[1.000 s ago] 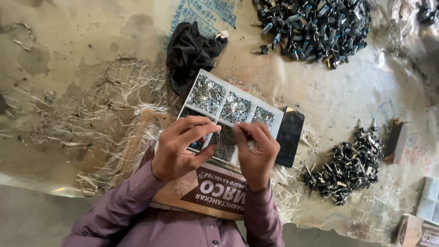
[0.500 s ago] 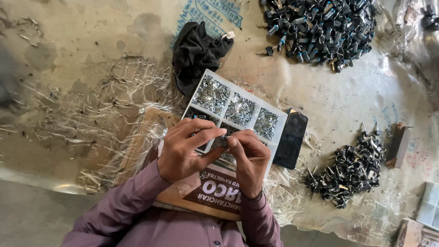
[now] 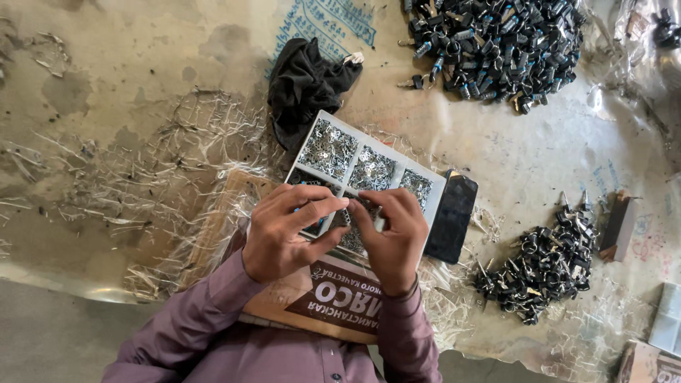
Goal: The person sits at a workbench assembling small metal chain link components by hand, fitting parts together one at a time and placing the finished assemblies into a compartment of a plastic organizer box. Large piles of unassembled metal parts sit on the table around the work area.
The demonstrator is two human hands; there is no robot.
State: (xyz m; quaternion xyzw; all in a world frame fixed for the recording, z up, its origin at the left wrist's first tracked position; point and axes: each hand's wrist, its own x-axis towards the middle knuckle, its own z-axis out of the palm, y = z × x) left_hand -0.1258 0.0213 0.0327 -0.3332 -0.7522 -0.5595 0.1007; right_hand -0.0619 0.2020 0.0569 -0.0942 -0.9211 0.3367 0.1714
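My left hand (image 3: pixel 289 230) and my right hand (image 3: pixel 392 235) meet fingertip to fingertip over a white compartment tray (image 3: pixel 433 186) filled with small silvery metal pieces. Both pinch a tiny part between them; it is too small and hidden to identify. The tray rests on a brown cardboard box (image 3: pixel 333 301) in my lap. Purple sleeves cover both forearms.
A black phone (image 3: pixel 452 216) lies right of the tray, a black cloth (image 3: pixel 301 85) behind it. A big heap of black-and-metal parts (image 3: pixel 496 39) sits at the far right, a smaller heap (image 3: pixel 546 262) at the near right. Shredded plastic strips (image 3: pixel 142 184) cover the left.
My hands have drawn closer together over the tray, fingertips now touching. The view has shifted slightly; the surroundings are unchanged.
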